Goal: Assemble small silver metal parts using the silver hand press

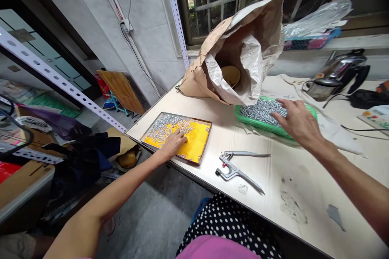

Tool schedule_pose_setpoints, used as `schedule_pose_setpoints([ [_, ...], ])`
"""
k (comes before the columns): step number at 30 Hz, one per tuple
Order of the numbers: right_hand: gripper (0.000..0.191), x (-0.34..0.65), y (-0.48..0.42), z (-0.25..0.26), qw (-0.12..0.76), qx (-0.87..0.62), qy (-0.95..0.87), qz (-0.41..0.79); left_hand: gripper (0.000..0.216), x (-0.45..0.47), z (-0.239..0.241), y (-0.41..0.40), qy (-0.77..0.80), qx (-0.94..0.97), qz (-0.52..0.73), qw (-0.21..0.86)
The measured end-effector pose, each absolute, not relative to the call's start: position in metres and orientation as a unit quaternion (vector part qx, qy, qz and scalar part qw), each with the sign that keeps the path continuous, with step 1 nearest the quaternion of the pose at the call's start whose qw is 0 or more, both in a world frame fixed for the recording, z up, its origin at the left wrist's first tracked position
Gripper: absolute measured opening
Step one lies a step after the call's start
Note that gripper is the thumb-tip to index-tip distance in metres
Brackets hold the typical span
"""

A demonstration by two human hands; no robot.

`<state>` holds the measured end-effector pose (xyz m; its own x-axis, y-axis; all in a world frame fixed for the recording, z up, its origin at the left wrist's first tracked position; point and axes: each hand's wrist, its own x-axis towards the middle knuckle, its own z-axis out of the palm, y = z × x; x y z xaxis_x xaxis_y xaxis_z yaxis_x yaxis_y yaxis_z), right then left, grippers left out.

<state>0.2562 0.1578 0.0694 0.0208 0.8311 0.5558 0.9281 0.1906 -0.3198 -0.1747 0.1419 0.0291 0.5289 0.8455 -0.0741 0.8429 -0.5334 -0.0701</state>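
Note:
My left hand (174, 143) rests over a shallow tray (203, 153) with a yellow bottom, its fingers curled together among small silver metal pins (161, 127). Whatever those fingers may hold is too small to make out. On the right, my right hand (299, 124) is at a green plastic basket (258, 125) full of similar silver pieces (261, 112). Its thumb and fingers are apart, over the pieces, and nothing shows between them. Between the two hands, nearer to me, lies a pair of grey metal hand pliers (235, 170) with its handles spread.
A large brown paper sack (197, 73) lies open-mouthed behind the tray and basket, a yellowish round thing (231, 76) inside. A glass pot (322, 87) and black cords stand at the back right. Perforated metal uprights (69, 85) rise at the left.

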Motion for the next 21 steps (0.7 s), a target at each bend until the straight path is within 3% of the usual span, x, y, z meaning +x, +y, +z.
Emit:
schedule_pose_setpoints([
  [3,0.051,0.255,0.145,0.058,0.284,-0.633,-0.717,-0.067,0.018,-0.174,0.031,0.151,-0.450,-0.890,0.074,0.020],
  [7,0.035,0.218,0.085,0.029,0.254,-0.559,-0.788,0.055,0.018,-0.174,0.033,0.163,-0.419,-0.901,0.108,0.026],
  [12,0.029,0.176,0.017,-0.002,0.185,-0.553,-0.794,0.172,0.019,-0.181,0.035,0.178,-0.394,-0.909,0.135,0.012],
  [21,0.027,0.165,0.004,-0.028,0.150,-0.608,-0.771,0.115,0.019,-0.177,0.045,0.183,-0.404,-0.905,0.135,0.003],
])
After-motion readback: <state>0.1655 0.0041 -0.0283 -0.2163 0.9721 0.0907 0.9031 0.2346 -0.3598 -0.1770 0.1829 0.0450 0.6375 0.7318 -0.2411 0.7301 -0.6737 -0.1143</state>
